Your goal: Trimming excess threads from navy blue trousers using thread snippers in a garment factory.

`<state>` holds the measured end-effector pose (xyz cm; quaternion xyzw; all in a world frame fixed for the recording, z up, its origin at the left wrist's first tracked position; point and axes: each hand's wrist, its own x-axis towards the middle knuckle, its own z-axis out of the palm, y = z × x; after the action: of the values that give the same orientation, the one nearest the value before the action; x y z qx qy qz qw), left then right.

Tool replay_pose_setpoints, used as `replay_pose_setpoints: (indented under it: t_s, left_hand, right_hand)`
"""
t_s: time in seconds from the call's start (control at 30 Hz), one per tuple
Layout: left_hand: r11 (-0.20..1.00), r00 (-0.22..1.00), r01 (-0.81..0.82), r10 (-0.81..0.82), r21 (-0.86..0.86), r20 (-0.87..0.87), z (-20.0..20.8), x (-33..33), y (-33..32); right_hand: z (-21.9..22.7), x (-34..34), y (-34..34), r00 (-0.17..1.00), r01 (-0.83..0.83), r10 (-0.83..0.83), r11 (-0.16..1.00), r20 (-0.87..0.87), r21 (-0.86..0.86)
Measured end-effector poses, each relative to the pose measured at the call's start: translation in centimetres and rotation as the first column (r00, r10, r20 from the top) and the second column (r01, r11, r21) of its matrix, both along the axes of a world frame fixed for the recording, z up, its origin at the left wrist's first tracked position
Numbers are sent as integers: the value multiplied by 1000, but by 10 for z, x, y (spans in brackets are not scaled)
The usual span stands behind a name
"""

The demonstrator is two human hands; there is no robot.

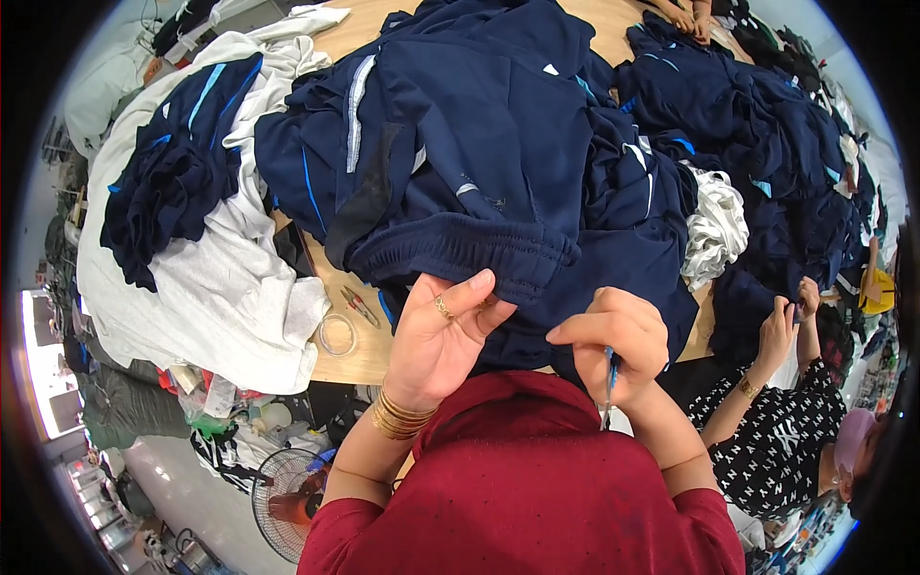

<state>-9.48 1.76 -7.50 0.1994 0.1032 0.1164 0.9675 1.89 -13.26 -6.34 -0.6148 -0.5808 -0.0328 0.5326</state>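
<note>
Navy pants (479, 125) with a gathered elastic waistband (431, 247) lie spread on the table in front of me. My left hand (439, 331) pinches the near edge of that waistband between thumb and fingers. To the right of it and apart from the cloth, my right hand (618, 340) is curled around small thread snips (611, 369). Their blue part shows below the fingers, with a thin metal blade pointing down toward me. Most of the snips' body is hidden in the palm.
White cloth (240, 278) and a rolled navy garment (172, 192) lie at left. A second tool (361, 307) and a clear ring (337, 335) rest on the wooden table (350, 369). Navy garments (757, 125) fill the right side, where a co-worker's hands (791, 311) work. A fan (287, 498) stands below left.
</note>
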Motion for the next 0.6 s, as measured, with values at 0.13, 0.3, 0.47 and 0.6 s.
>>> replay_pose_setpoints:
  t_s: [0.13, 0.3, 0.47, 0.6]
  left_hand:
    - [999, 999, -44, 45, 27, -21, 6, 2, -5]
    - [986, 995, -66, 77, 151, -67, 10, 4, -6]
    - [990, 992, -68, 80, 126, -98, 11, 6, -6]
    - [987, 989, -79, 95, 140, -114, 12, 5, -7]
  right_hand:
    - [9, -8, 2, 963, 213, -227, 971, -143, -107]
    - [-7, -7, -1, 873, 269, -305, 952, -380, -146]
    - [5, -10, -1, 909, 308, -363, 916, -205, -258]
    - [8, -11, -2, 926, 358, -376, 893, -16, -273]
